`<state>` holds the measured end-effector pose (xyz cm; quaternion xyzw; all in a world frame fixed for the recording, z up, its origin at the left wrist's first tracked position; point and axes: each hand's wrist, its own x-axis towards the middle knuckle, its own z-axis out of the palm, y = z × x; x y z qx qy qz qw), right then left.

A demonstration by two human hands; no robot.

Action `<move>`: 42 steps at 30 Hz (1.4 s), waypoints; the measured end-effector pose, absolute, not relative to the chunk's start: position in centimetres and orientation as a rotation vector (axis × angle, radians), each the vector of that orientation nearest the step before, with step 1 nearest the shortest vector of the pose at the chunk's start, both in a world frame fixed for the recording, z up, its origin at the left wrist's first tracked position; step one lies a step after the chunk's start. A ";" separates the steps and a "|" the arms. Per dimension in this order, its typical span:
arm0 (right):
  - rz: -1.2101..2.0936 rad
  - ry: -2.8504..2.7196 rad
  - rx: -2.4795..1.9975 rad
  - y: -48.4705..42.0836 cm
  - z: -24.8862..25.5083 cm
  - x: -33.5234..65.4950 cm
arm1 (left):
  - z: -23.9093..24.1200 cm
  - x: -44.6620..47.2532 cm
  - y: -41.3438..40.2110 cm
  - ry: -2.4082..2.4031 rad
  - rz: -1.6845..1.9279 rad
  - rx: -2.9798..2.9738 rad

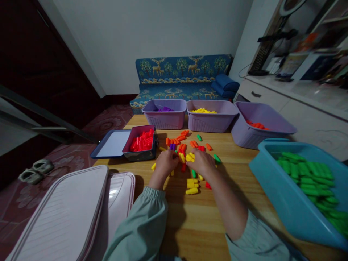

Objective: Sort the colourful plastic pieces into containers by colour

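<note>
Evidently, Two Hands Are Working in the Middle of the Loose Pieces

Both hands are meeting over a scatter of coloured plastic pieces at the centre of the wooden bench (201, 221). The right hand (201, 161) is holding a small cluster of yellow pieces (190, 157) at its fingertips. The left hand (166, 162) is curling narrowly just beside it, close to another yellow piece (182, 157); from this angle I cannot tell whether its fingers are closing on anything.

Around them, orange pieces (183, 137) are lying mostly beyond the hands, and a purple pair (172, 146) is sitting just past the left one. A green piece (217, 158) is resting to the right of the right hand, while a few yellow blocks (192, 191) are lying nearer the person.

Past the scatter, three lilac bins are standing along the far side: the left bin (164, 120) is holding purple pieces, the middle bin (212, 124) yellow, the right bin (244, 137) orange-red. A teal bin (277, 192) at the right is holding green pieces (304, 174). To the left, an open tin (140, 156) is holding red pieces (143, 140), and pale lids (62, 214) are lying stacked nearer the person.
</note>
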<state>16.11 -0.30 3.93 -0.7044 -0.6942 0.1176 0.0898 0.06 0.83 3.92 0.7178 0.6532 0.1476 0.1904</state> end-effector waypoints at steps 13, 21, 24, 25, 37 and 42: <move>0.883 -1.791 -1.474 0.8 1.3 15.4 | 1.8 0.2 1.5 1.314 0.896 1.653; 0.861 -1.634 -1.512 0.6 2.1 15.1 | 1.8 -1.1 2.3 1.374 1.185 1.262; 0.777 -1.931 -1.413 -0.7 3.0 14.1 | 1.9 -1.8 2.7 1.423 1.308 1.231; 0.745 -2.047 -1.367 -1.2 3.2 13.6 | 1.9 -2.0 2.7 1.442 1.325 1.225; 0.429 -2.579 -1.483 -3.2 4.3 12.1 | 2.2 -1.9 2.5 1.436 1.336 1.177; 0.422 -2.531 -1.620 -2.8 4.2 12.5 | 2.7 -1.5 2.1 1.342 1.295 1.030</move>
